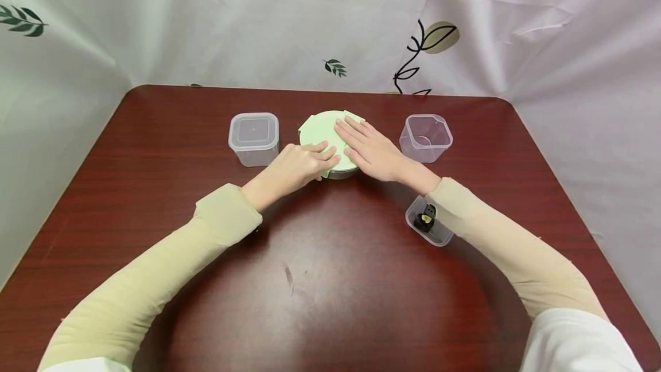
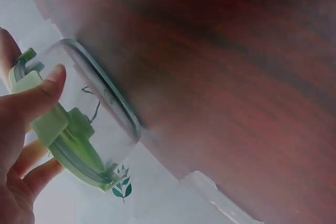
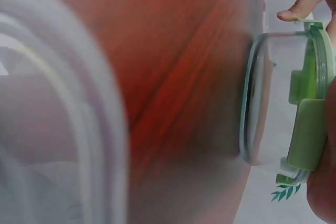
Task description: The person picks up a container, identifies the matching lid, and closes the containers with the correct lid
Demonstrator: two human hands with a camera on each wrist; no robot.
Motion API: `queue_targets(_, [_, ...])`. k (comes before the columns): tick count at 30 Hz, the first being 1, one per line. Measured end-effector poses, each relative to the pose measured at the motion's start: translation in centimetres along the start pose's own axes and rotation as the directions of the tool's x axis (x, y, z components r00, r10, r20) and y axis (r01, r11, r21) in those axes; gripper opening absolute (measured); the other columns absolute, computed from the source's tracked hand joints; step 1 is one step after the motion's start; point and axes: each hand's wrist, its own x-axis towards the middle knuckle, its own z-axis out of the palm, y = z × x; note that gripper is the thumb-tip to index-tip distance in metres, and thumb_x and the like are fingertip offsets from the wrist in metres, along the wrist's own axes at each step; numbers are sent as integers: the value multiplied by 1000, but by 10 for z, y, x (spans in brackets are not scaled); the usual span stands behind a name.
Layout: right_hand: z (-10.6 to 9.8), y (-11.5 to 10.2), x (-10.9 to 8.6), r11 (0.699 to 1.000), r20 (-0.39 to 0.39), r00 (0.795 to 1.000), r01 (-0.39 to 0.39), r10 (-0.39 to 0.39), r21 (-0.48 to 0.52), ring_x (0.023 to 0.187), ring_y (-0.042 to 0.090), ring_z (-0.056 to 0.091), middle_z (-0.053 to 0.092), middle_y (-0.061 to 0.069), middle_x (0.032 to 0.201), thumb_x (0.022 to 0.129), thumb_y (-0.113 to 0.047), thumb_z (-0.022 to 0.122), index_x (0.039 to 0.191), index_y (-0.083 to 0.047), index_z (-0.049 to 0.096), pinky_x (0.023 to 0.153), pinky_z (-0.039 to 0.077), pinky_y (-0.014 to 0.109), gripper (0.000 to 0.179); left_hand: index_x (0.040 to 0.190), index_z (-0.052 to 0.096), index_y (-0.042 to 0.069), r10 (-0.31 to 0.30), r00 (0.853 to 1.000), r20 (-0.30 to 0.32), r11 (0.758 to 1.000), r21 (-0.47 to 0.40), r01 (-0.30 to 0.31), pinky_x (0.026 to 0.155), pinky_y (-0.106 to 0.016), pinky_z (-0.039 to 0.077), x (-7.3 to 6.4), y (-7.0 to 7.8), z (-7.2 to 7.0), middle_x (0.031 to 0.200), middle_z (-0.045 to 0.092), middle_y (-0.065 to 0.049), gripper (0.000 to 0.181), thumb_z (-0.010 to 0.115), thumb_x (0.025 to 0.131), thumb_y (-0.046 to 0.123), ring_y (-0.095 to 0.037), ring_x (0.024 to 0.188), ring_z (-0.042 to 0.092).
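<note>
A round glass food container (image 2: 107, 124) with a pale green snap lid (image 1: 317, 130) stands toward the table's far side. My left hand (image 1: 304, 164) grips the near left edge of this lid. In the left wrist view its thumb presses on a green side clip (image 2: 50, 121), with the other fingers over the lid's top. Straight fingers of my right hand (image 1: 376, 155) lie flat across the lid's right part. Another green clip (image 3: 307, 135) hangs down the container's side in the right wrist view.
Left of the glass container is a clear plastic box with its lid on (image 1: 253, 134); to the right, a lidless plastic box (image 1: 426, 139). A shallow plastic tray (image 1: 439, 237) under my right forearm holds a small black object (image 1: 425, 220). A patterned white curtain (image 1: 289, 22) hangs behind the table.
</note>
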Motion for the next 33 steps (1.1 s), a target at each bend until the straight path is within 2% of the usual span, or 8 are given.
queue_targets(5, [-3, -2, 6, 1000, 11, 1000, -23, 22, 20, 151, 23, 9, 19, 7, 161, 104, -28, 32, 153, -7, 21, 122, 6, 43, 55, 120, 68, 16, -76, 992, 98, 994, -74, 84, 66, -43, 57, 3, -5, -7, 123, 67, -7, 56, 86, 67, 15, -23, 114, 64])
queue_targets(9, [-4, -4, 11, 998, 28, 999, -48, 47, 42, 151, 21, 7, 17, 5, 162, 104, -30, 30, 154, -10, 20, 122, 5, 43, 54, 119, 69, 15, -99, 985, 142, 986, -122, 116, 69, -44, 57, 5, -10, -12, 123, 67, -7, 58, 88, 65, 25, -24, 114, 64])
queue_targets(17, [-2, -7, 14, 997, 20, 998, -64, 63, 47, 151, 19, 7, 19, 3, 161, 104, -31, 29, 154, -12, 22, 122, 6, 42, 54, 114, 71, 12, -129, 985, 116, 977, -157, 147, 73, -44, 56, 6, -14, -15, 110, 72, -12, 57, 87, 65, 35, -26, 103, 69])
queue_targets(21, [-2, -7, 14, 996, 11, 997, -72, 71, 56, 151, 19, 8, 21, 3, 161, 104, -31, 30, 153, -12, 23, 122, 6, 42, 53, 110, 73, 13, -150, 984, 100, 973, -164, 164, 71, -45, 56, 7, -13, -14, 108, 72, -14, 50, 86, 67, 36, -30, 93, 71])
queue_targets(26, [-2, -7, 13, 995, -2, 997, -73, 73, 65, 151, 20, 10, 22, 4, 160, 104, -30, 31, 153, -10, 25, 122, 6, 40, 53, 105, 74, 13, -162, 985, 66, 971, -168, 171, 65, -44, 55, 9, -11, -11, 101, 74, -10, 45, 86, 67, 35, -31, 77, 69])
queue_targets(33, [-2, -4, 14, 995, -27, 998, -58, 61, 77, 150, 22, 12, 24, 6, 160, 103, -29, 32, 151, -8, 29, 122, 7, 37, 52, 107, 73, 14, -217, 971, 97, 963, -145, 229, 65, -45, 54, 12, -7, -12, 105, 73, -13, 44, 85, 69, 34, -32, 78, 68])
